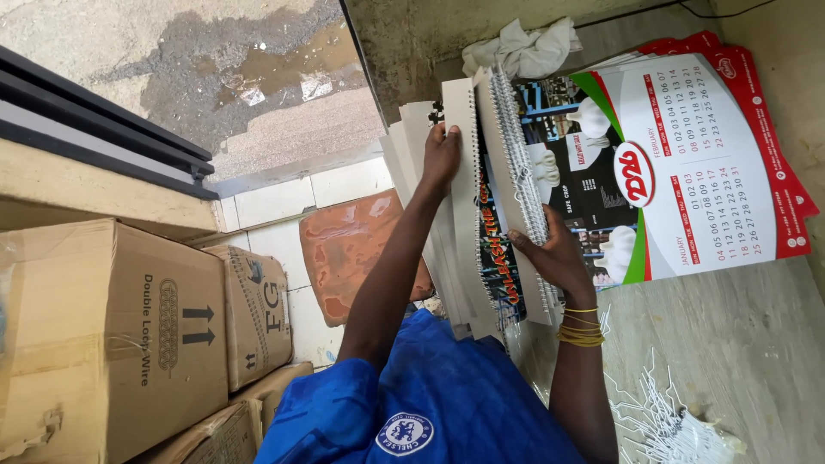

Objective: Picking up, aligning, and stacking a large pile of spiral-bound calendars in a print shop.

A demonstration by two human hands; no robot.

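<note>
A stack of wire-bound calendars (481, 198) is held upright on the worktop (730, 335) between both hands. The left hand (441, 155) is pressed on its top edge, fingers together; the right hand (554, 253) is clamped on the wire binding, beside flat calendar sheets (687, 163).

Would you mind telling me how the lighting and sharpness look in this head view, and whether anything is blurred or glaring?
Head view: even daylight, soft shadows; the left hand and right hand on the spiral-bound calendars are sharp, with no motion blur; the wet pavement outside looks bright and slightly washed out; the cardboard boxes at the frame edge appear stretched, the whole picture tilted.
</note>
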